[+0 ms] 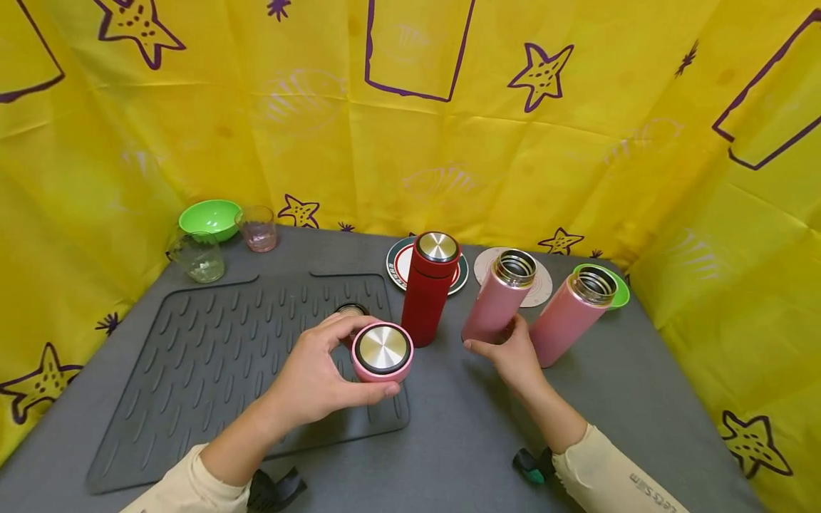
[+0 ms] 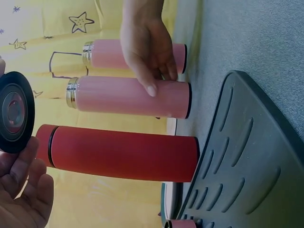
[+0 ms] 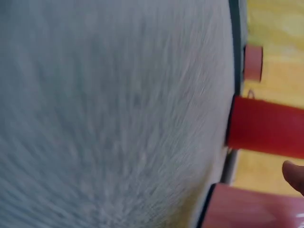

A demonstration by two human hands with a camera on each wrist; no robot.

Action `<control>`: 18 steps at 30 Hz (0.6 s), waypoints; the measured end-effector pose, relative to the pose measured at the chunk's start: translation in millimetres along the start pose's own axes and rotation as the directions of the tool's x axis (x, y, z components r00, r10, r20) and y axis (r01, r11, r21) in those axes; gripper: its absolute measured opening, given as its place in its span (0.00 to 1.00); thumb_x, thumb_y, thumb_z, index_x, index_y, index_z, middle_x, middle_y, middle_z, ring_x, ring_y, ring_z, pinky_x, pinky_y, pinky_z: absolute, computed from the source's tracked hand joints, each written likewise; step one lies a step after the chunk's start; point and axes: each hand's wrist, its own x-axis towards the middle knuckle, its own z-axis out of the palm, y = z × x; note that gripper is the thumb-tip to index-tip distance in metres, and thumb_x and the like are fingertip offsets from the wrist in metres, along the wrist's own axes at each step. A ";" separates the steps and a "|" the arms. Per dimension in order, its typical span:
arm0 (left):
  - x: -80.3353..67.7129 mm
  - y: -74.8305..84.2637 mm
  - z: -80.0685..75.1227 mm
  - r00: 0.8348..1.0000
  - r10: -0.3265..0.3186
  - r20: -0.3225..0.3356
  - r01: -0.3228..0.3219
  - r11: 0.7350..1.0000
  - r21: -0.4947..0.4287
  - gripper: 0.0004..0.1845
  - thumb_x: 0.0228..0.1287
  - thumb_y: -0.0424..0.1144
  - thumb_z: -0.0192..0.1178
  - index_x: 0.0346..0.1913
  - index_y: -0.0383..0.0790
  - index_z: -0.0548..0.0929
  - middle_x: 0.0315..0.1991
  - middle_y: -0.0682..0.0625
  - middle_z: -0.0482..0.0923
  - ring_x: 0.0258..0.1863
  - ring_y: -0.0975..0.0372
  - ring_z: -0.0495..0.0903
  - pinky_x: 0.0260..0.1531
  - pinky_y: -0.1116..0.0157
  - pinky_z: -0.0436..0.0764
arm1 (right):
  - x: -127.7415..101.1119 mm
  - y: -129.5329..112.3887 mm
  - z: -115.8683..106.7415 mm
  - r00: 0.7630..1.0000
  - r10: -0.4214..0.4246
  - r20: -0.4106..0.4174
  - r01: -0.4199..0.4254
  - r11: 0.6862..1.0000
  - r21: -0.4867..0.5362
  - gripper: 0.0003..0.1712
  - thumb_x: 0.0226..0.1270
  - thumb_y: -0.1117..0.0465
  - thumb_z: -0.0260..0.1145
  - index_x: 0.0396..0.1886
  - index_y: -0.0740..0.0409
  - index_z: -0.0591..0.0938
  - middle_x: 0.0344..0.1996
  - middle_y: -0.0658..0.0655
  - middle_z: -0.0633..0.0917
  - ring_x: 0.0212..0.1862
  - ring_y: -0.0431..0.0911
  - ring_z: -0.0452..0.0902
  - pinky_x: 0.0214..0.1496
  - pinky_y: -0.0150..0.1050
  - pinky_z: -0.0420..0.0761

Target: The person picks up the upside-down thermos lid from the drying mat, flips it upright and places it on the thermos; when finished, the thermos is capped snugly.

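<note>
My left hand (image 1: 314, 370) holds a pink bottle lid (image 1: 383, 349) with a silver top, thumb on the near side and fingers on the far side. The left wrist view shows the lid's dark underside (image 2: 18, 113). On the right, my right hand (image 1: 513, 356) grips the lower part of an uncapped pink thermos bottle (image 1: 495, 303), thumb in front. A second uncapped pink thermos bottle (image 1: 567, 320) stands just right of that hand. Between the hands is an upright red thermos bottle (image 1: 426, 299) with its lid on. Another lid (image 1: 351, 309) lies partly hidden behind my left fingers.
A grey ridged drying mat (image 1: 212, 363) covers the left of the table. Behind it are a green bowl (image 1: 210, 219), a pinkish glass (image 1: 259, 231) and a clear glass (image 1: 200, 258). A rimmed plate (image 1: 394, 260), a pale round plate (image 1: 541, 281) and a green dish (image 1: 621, 291) lie behind the bottles.
</note>
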 end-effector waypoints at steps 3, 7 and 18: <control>-1.7 -0.4 -1.2 1.000 -0.005 0.011 0.005 1.000 0.007 0.33 0.36 0.49 0.83 0.50 0.54 0.81 0.42 0.61 0.78 0.42 0.65 0.75 0.40 0.65 0.77 | 10.8 6.4 0.7 0.999 0.029 0.034 -0.031 0.999 0.034 0.43 0.51 0.66 0.77 0.64 0.68 0.65 0.56 0.66 0.75 0.56 0.56 0.72 0.59 0.48 0.70; -1.4 -0.9 -1.4 1.000 -0.012 0.023 0.012 1.000 -0.001 0.33 0.37 0.50 0.83 0.50 0.55 0.81 0.43 0.60 0.78 0.42 0.64 0.75 0.40 0.65 0.77 | 18.5 11.1 1.7 0.998 0.051 0.040 -0.053 0.997 0.051 0.37 0.51 0.68 0.76 0.60 0.66 0.70 0.52 0.64 0.77 0.51 0.54 0.73 0.55 0.45 0.70; 8.2 5.5 5.5 0.999 -0.032 0.040 0.033 0.999 -0.030 0.34 0.37 0.51 0.82 0.52 0.54 0.80 0.45 0.61 0.79 0.45 0.64 0.76 0.44 0.64 0.78 | -13.6 6.6 -3.6 0.996 0.017 0.082 -0.005 0.990 -0.143 0.34 0.46 0.63 0.80 0.53 0.64 0.75 0.45 0.60 0.82 0.44 0.51 0.77 0.48 0.45 0.75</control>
